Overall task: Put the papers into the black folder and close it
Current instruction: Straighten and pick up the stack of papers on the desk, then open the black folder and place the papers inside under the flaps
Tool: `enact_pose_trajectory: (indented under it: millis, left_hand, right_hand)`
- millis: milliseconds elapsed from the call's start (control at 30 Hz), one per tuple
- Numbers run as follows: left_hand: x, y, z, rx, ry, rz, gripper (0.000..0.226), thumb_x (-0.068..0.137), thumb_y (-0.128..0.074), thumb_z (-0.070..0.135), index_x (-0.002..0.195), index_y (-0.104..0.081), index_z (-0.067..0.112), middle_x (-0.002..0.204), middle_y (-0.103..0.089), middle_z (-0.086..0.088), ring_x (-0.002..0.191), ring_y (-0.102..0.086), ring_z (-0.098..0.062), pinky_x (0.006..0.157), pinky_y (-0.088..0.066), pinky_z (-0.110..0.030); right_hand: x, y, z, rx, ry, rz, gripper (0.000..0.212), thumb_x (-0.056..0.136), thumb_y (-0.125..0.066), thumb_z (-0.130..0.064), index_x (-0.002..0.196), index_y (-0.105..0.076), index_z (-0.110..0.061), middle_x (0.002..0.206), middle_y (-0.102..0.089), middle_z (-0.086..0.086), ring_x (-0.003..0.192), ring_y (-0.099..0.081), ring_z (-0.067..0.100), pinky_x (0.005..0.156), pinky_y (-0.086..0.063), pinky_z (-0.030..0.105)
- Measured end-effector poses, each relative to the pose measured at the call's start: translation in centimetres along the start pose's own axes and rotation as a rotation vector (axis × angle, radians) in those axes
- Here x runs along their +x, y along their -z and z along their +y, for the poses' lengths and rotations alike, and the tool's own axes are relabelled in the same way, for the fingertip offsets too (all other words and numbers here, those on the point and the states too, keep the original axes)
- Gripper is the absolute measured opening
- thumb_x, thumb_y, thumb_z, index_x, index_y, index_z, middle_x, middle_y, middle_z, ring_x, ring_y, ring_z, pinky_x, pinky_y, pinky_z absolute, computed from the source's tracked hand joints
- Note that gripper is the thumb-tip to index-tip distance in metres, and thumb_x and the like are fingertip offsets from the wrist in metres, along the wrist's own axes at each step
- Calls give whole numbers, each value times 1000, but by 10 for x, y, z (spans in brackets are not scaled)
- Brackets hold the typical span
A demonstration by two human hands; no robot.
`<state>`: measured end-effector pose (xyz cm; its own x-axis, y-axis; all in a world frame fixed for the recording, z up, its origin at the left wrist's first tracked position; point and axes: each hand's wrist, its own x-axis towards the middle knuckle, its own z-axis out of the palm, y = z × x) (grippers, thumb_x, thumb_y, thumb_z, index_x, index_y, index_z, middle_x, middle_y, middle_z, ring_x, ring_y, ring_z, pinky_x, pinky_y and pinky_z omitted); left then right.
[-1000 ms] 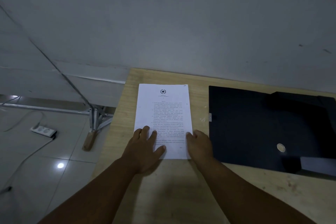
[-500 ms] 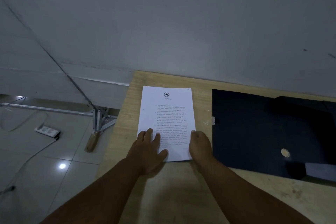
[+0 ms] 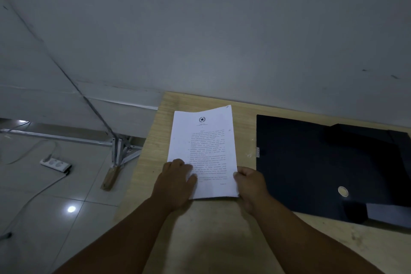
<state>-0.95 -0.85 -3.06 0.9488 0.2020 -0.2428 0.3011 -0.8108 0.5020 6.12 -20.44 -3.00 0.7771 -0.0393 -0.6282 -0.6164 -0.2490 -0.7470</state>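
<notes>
A stack of white printed papers (image 3: 203, 140) with a round emblem at its top is held over the wooden table (image 3: 222, 229), its near end raised and its far edge slightly curled. My left hand (image 3: 175, 182) grips the lower left corner, thumb on top. My right hand (image 3: 250, 184) grips the lower right edge. The black folder (image 3: 311, 162) lies open and flat to the right of the papers, with a round silver snap (image 3: 342, 191) near its front and a flap at the far right.
A grey wall rises right behind the table. Left of the table the tiled floor holds a white power strip (image 3: 55, 164) with cables and a metal frame foot (image 3: 120, 151). The table's left edge runs close to the papers.
Both hands went from resting flat on the papers to gripping the bottom corners. The stack's near end has come up off the table.
</notes>
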Motion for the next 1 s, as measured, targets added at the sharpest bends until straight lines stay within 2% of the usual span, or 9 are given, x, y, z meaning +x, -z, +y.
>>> enact_pose_trajectory:
  millis: [67,200,300,400,500,567,700,800,1000]
  left_hand:
    - [4,-3,0,-108,115,127,53,89,-36,55,103,-66,14,103,-65,-9,98,-58,-27,88,-52,-46]
    - [12,8,18,-367,378,236,69,79,-48,56,129,-53,9,121,-63,-9,112,-58,-33,95,-48,-48]
    - [13,20,49,-773,486,134,56,91,-56,33,139,-44,6,125,-56,0,109,-57,-27,92,-44,-38]
    - [15,16,71,-855,467,60,29,92,-52,19,113,-63,2,116,-67,-11,96,-61,-25,81,-45,-37]
    - [15,4,105,-843,435,50,21,86,-49,9,97,-67,2,108,-70,-15,92,-64,-28,79,-50,-41]
    - [15,-7,125,-833,402,57,23,85,-47,3,97,-67,6,104,-71,-10,94,-66,-30,82,-53,-43]
    - [19,-35,177,-843,357,84,29,89,-47,1,112,-61,12,104,-66,-1,88,-62,-16,65,-47,-29]
    - [26,-56,214,-854,334,118,31,90,-50,2,116,-62,12,109,-67,-4,95,-64,-22,75,-50,-34]
    - [38,-96,271,-920,319,139,26,94,-49,-1,110,-61,15,97,-65,6,84,-62,-12,63,-46,-26]
  right_hand:
    - [-4,6,-2,31,16,0,24,97,-54,-5,109,-74,-11,105,-73,7,98,-69,27,88,-60,42]
    - [-13,32,-5,102,39,-18,22,98,-56,-9,108,-72,-19,102,-73,1,95,-70,22,83,-60,36]
    - [-19,60,-6,132,44,-18,20,98,-57,-11,109,-72,-19,101,-74,1,93,-71,22,80,-61,38]
    - [-19,92,-3,139,54,-5,20,98,-58,-12,108,-73,-19,105,-75,4,94,-72,24,78,-63,42]
    - [-19,131,-2,125,105,2,23,98,-56,-11,113,-73,-17,106,-76,2,94,-72,21,72,-61,34]
    - [-16,154,-2,82,131,14,24,98,-55,-10,113,-73,-16,106,-76,2,93,-72,19,71,-58,31]
    - [-4,209,-1,0,178,49,25,97,-54,-12,98,-75,-25,102,-77,1,92,-72,18,74,-59,30]
    - [4,249,-5,-32,206,70,28,97,-52,-11,92,-74,-27,97,-77,-3,88,-72,16,67,-57,25]
    - [34,319,-2,-204,338,143,28,96,-58,-17,122,-67,-14,96,-70,-7,90,-67,8,74,-51,23]
